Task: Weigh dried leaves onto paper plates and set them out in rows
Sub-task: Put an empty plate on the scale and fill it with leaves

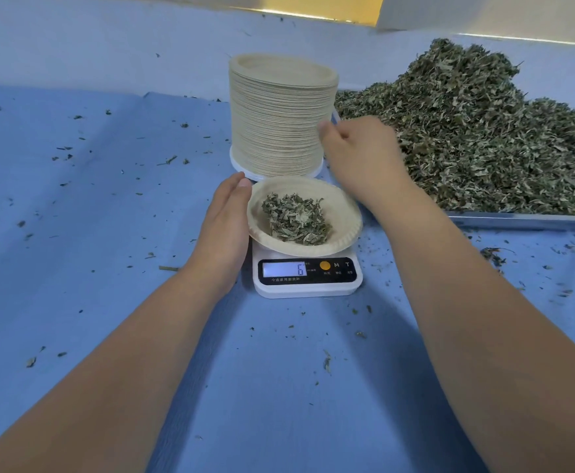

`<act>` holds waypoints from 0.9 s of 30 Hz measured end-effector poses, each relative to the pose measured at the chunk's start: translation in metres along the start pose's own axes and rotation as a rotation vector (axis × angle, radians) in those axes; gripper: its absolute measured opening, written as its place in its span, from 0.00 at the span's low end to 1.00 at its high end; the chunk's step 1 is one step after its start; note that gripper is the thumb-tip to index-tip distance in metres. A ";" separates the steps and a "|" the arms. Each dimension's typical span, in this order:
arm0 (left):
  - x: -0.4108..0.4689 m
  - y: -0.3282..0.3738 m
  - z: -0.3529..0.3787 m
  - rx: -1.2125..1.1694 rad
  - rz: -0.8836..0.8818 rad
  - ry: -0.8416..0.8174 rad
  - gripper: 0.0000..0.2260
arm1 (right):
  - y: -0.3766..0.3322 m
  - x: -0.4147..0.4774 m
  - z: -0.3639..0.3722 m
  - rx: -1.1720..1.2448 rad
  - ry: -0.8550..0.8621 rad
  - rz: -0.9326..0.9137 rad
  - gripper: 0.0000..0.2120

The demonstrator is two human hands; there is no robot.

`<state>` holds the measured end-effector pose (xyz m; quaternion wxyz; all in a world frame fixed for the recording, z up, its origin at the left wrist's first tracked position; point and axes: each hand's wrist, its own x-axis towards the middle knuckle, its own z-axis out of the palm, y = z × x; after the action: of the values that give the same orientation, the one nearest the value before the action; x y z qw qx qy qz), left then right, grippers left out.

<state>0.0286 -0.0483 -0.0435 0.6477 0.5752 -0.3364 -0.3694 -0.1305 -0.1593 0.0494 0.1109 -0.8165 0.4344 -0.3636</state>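
A paper plate (342,213) sits on a small white scale (308,290) whose display reads 6. A small heap of dried leaves (296,220) lies in the plate. My left hand (224,227) lies along the plate's left rim with straight fingers, thumb tip at the rim. My right hand (361,155) hovers behind the plate, between a tall stack of paper plates (279,117) and a big pile of dried leaves (484,131). Its fingers are curled; whether they hold leaves is hidden.
The big leaf pile lies on a metal tray (525,220) at the right. A blue cloth (91,216) covers the table, strewn with leaf crumbs. The plate stack stands on a white round base (241,165) just behind the scale.
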 end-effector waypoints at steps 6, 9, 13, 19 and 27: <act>0.001 -0.001 -0.001 -0.015 0.012 -0.011 0.30 | -0.022 -0.010 0.007 -0.129 -0.233 -0.068 0.20; -0.001 -0.001 0.001 -0.008 0.009 0.000 0.29 | -0.008 -0.014 -0.003 0.046 -0.198 0.012 0.10; -0.001 0.000 0.000 0.000 0.017 0.007 0.32 | 0.029 -0.029 -0.006 0.376 -0.116 0.164 0.22; -0.002 0.000 0.001 0.009 0.006 0.003 0.34 | 0.062 -0.039 -0.007 0.556 0.121 0.251 0.25; -0.003 0.001 0.000 -0.007 0.016 0.001 0.34 | 0.084 -0.046 -0.023 -0.196 0.194 0.165 0.07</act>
<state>0.0270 -0.0458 -0.0426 0.6528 0.5704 -0.3393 -0.3652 -0.2161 -0.1705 0.0015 0.0178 -0.7460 0.5421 -0.3864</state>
